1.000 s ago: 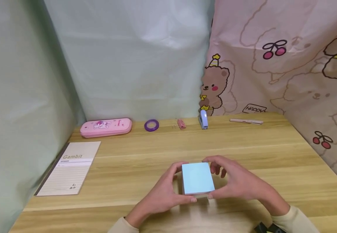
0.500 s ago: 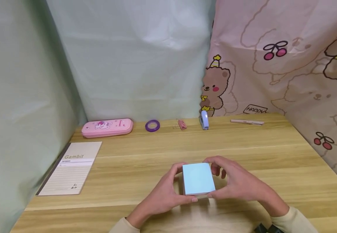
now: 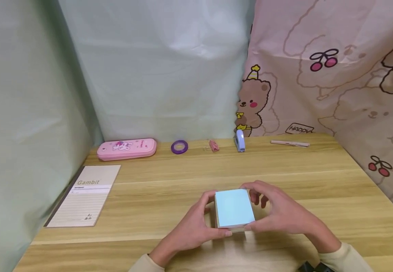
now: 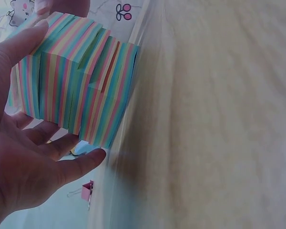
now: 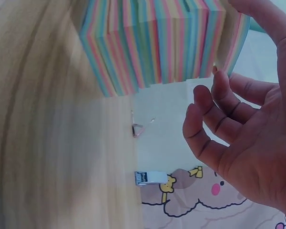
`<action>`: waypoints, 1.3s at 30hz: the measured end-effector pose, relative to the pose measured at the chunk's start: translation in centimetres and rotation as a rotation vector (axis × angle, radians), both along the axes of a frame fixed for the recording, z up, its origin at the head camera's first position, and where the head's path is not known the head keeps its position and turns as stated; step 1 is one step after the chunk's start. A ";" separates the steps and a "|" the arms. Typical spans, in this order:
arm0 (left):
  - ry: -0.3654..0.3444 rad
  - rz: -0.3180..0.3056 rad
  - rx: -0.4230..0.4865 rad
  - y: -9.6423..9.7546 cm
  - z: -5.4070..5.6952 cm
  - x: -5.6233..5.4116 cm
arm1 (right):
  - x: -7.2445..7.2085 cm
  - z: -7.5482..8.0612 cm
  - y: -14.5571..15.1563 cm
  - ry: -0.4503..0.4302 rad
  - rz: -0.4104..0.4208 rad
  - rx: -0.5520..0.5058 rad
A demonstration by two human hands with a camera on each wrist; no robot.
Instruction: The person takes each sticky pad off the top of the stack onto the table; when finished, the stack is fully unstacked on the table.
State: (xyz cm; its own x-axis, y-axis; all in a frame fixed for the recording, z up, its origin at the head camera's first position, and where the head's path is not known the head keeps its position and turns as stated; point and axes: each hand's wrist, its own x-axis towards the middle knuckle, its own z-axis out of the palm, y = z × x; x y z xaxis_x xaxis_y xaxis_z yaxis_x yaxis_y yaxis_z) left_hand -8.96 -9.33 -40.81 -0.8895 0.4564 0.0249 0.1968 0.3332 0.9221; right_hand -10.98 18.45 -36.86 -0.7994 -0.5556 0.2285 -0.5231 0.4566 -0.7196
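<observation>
A thick stack of square sticky notes [image 3: 234, 208] has a light blue sheet on top. In the left wrist view its sides show bands of pink, yellow, green and blue in several uneven layers [image 4: 76, 76]. My left hand [image 3: 196, 225] grips the stack from the left, thumb at the near side and fingers at the far side. From the right, my right hand [image 3: 279, 211] pinches the upper part between thumb and index finger. The other right fingers [image 5: 205, 140] curl loosely off the paper. In the right wrist view a gap shows between layers near that pinch.
Along the back of the wooden table [image 3: 169, 177] lie a pink pencil case [image 3: 127, 149], purple tape roll [image 3: 179, 147], pink binder clip [image 3: 213, 146], blue stapler [image 3: 240, 141] and pen [image 3: 290, 143]. A notebook [image 3: 84, 196] lies left. A dark object [image 3: 315, 267] shows by the right sleeve.
The head view has shifted slightly, so everything sits a little further right in it. Both hands keep the same hold on the sticky notes.
</observation>
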 end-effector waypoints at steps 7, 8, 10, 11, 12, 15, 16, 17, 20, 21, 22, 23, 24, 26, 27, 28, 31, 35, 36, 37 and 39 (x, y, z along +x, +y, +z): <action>-0.026 0.008 -0.016 -0.3 0.2 0.2 | -1.3 1.1 0.2 0.048 0.008 -0.058; -0.030 0.009 -0.018 -0.3 0.2 0.3 | -1.6 1.3 0.2 0.050 0.001 -0.059; -0.032 0.006 -0.014 -0.4 0.2 0.3 | -2.6 1.8 0.0 0.056 -0.013 -0.052; -0.033 0.004 -0.010 -0.4 0.2 0.3 | -3.2 2.0 -0.2 0.053 -0.021 -0.047; -0.027 0.004 -0.006 -0.4 0.1 0.3 | -3.9 2.2 -0.5 0.048 -0.027 -0.037; -0.013 -0.003 0.009 -0.5 0.0 0.2 | -6.0 2.6 -1.4 0.011 -0.037 -0.022; -0.011 -0.007 0.013 -0.5 0.0 0.2 | -6.8 2.7 -1.7 -0.008 -0.037 -0.021; -0.010 -0.012 0.017 -0.5 -0.1 0.2 | -7.5 2.7 -2.1 -0.029 -0.039 -0.019; -0.007 -0.027 0.022 -0.4 -0.1 0.2 | -9.5 2.7 -3.2 -0.086 -0.042 -0.009; -0.008 -0.032 0.025 -0.3 -0.1 0.2 | -10.1 2.7 -3.7 -0.095 -0.041 0.000; -0.010 -0.035 0.026 -0.3 -0.1 0.2 | -10.7 2.7 -4.2 -0.104 -0.038 0.009; -0.011 -0.039 0.029 -0.3 -0.1 0.1 | -11.4 2.5 -4.7 -0.109 -0.036 0.020; -0.011 -0.039 0.030 -0.2 -0.1 0.1 | -11.9 2.5 -5.3 -0.115 -0.028 0.025; -0.017 -0.042 0.043 -0.3 0.0 0.1 | -12.9 2.4 -6.7 -0.128 -0.010 0.032; -0.019 -0.044 0.050 -0.3 0.0 0.1 | -13.4 2.3 -7.3 -0.135 -0.001 0.037; -0.020 -0.044 0.052 -0.3 0.0 0.1 | -13.8 2.2 -8.0 -0.140 0.001 0.049; -0.014 -0.045 0.054 -0.4 0.1 0.2 | -14.9 1.9 -9.8 -0.146 0.007 0.084; 0.002 -0.042 0.031 -0.4 0.1 0.2 | -16.1 1.3 -11.8 -0.127 0.025 0.146; 0.006 -0.041 0.023 -0.4 0.1 0.3 | -16.4 1.1 -12.1 -0.126 0.034 0.158; 0.008 -0.041 0.018 -0.4 0.1 0.3 | -16.6 1.0 -12.5 -0.126 0.042 0.169; 0.009 -0.044 0.013 -0.4 0.2 0.3 | -17.1 0.8 -13.0 -0.128 0.051 0.193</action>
